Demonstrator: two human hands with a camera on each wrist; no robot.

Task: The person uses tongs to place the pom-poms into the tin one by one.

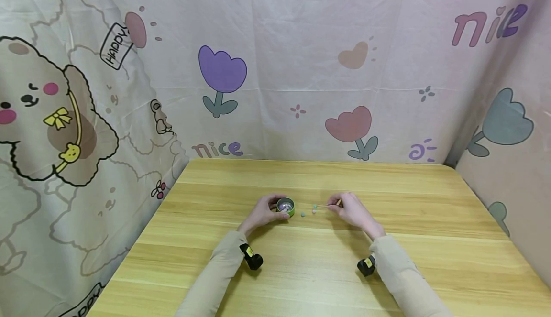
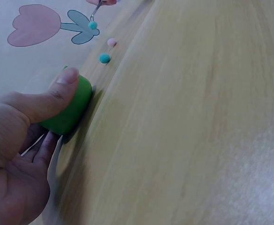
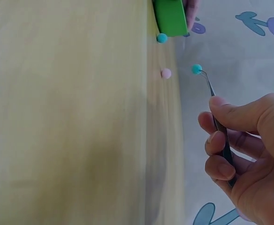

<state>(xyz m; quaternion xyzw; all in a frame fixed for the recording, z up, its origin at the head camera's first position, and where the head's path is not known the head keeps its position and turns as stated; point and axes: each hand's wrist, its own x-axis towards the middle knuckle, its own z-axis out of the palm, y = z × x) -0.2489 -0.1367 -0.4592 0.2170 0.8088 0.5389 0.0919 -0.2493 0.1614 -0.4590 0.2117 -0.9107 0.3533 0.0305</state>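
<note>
A small round green tin [image 1: 286, 207] stands on the table with pale balls inside it. My left hand [image 1: 267, 210] grips the tin from its left side, thumb at the near wall. In my right hand [image 1: 352, 210] is a pair of dark tweezers [image 3: 221, 126] with bent tips, pinched between thumb and fingers. The tips hold a turquoise ball [image 3: 196, 69] off the table. Between the hands, a second turquoise ball [image 2: 104, 58] and a pink ball [image 2: 112, 42] lie on the wood, right of the tin.
The wooden table [image 1: 301, 269] reaches back to a printed cloth [image 1: 292, 68], which also hangs along both sides. A black wrist camera sits on each sleeve, the left one [image 1: 254, 259] and the right one [image 1: 367, 266].
</note>
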